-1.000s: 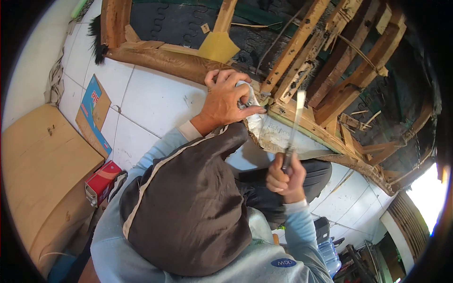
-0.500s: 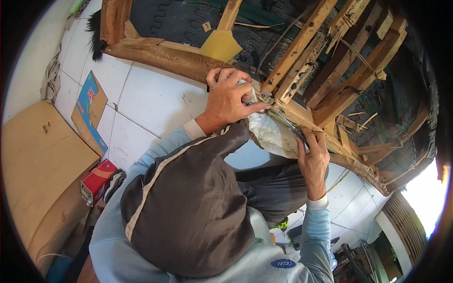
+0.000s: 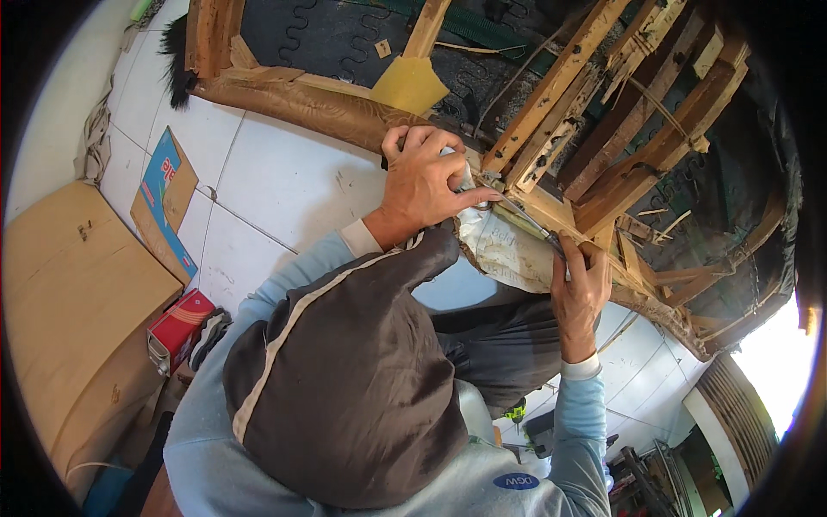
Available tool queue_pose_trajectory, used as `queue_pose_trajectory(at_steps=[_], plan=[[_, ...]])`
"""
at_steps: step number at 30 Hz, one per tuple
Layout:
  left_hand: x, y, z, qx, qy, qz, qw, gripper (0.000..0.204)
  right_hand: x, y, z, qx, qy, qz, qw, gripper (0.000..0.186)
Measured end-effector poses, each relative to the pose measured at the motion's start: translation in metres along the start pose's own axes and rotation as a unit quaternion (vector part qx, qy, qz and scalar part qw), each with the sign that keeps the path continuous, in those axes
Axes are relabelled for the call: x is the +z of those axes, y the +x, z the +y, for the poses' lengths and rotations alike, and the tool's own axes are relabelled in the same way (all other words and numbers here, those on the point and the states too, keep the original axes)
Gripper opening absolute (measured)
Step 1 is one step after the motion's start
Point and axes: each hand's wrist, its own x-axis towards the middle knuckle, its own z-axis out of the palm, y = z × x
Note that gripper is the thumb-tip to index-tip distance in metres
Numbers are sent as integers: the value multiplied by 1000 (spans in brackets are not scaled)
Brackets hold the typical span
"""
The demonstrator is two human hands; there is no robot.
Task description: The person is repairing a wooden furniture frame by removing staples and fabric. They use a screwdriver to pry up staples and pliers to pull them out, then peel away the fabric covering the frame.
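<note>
Looked partway: pale lining [image 3: 506, 252] flopped loose, brown cover [image 3: 297, 108] still hugged the near-left edge of the wooden frame [image 3: 556, 82]. Left hand [image 3: 422, 178] pinched lining; right hand [image 3: 581, 289] clutched a thin-shafted tool [image 3: 551, 239].

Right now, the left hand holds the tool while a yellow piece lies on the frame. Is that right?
Not quite: the head view shows the right hand, not the left hand, holding the tool. The yellow piece does lie on the frame.

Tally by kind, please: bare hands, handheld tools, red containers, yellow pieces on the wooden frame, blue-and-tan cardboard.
Left hand and right hand: 2
Handheld tool: 1
Red container: 1
Yellow piece: 1
Blue-and-tan cardboard: 1
Total: 6
</note>
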Motion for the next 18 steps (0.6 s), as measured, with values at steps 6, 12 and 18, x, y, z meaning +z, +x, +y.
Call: queue_pose_trajectory(at_steps=[6,12,18], plan=[[1,0,2,1,-2,5,1000,64,-4,13,6,-40,-34,-11,999,40],[0,-2,-4,13,-1,-12,1000,60,-21,42,18,-25,91,-145,985,30],[-7,-4,-8,46,-27,-28,998,51,-12,35,34,64,269,-253,927,36]])
